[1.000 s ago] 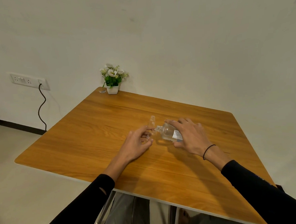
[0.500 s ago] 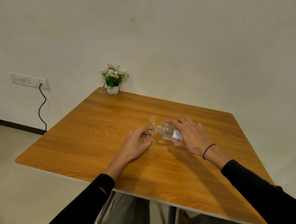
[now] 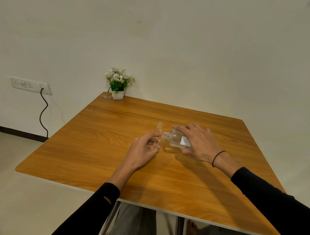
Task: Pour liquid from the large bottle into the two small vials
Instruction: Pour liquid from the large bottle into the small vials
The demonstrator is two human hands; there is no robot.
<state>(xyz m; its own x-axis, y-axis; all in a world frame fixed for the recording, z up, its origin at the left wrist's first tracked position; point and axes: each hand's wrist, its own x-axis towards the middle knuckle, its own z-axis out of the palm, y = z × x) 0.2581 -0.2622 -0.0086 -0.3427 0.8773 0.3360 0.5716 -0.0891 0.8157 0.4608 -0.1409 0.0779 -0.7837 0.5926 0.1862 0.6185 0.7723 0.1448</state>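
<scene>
— Where's the large clear glass bottle with the white label (image 3: 177,140)?

— Mid wooden table (image 3: 101,138), tipped on its side in the right hand (image 3: 198,143), which is clamped round it — neck at a small clear vial (image 3: 156,144) pinched in the left hand (image 3: 143,150).

— And the other small clear vial (image 3: 159,128)?

— Upright, just behind.

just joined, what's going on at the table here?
A person is pouring. The right hand tips the large bottle on its side, neck toward a small vial that the left hand holds at the bottle's mouth. A second vial stands upright on the wooden table just behind them, untouched. How full either vial is can't be told.
</scene>
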